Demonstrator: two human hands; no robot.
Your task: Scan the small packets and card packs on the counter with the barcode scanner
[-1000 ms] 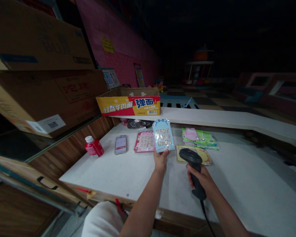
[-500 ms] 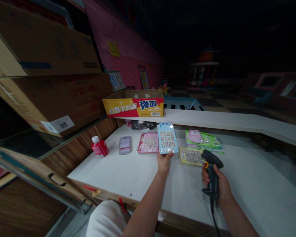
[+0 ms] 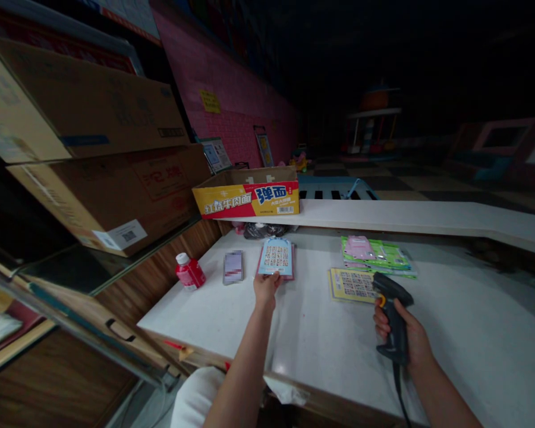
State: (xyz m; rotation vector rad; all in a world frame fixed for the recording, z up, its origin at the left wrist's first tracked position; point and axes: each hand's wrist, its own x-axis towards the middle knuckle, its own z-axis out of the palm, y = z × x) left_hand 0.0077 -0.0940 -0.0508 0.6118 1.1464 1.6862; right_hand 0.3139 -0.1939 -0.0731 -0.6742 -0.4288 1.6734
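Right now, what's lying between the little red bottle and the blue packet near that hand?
In the head view, a blurred flat rectangular item lies between the red bottle and the blue packet.

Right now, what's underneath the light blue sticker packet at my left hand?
A pink rectangular sticker packet lies under the light blue sticker packet at your left hand. Only the pink packet's edges show; the blue packet covers the rest of it.
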